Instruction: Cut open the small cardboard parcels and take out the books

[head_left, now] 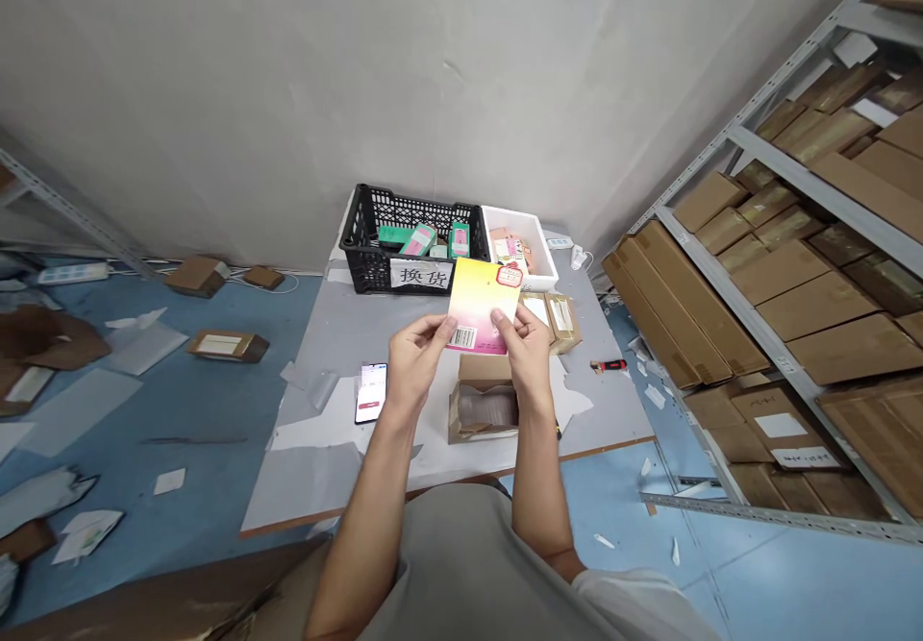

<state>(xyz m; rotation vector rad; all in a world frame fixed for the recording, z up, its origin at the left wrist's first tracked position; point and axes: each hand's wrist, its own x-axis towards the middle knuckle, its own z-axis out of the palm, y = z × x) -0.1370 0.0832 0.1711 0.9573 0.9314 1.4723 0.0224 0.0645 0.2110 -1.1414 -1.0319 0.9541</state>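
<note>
Between my two hands is a flat yellow-and-pink packet (482, 301) with a barcode at its lower left and a red-edged label at its top right. My left hand (418, 357) pinches its left edge, thumb on the front. On the right edge, my right hand (528, 345) grips it the same way. Below the packet an open cardboard box (485, 430) sits on the table; something clear or shiny shows inside it. A phone (371, 393) with a lit screen lies left of the box.
A black crate (371, 266) with green and pink boxes stands at the table's back, beside a white bin (544, 257). Small cartons (566, 319) and a red-and-black tool (612, 365) are on the right. Shelves of cardboard boxes (808, 276) rise at right; scraps litter the floor.
</note>
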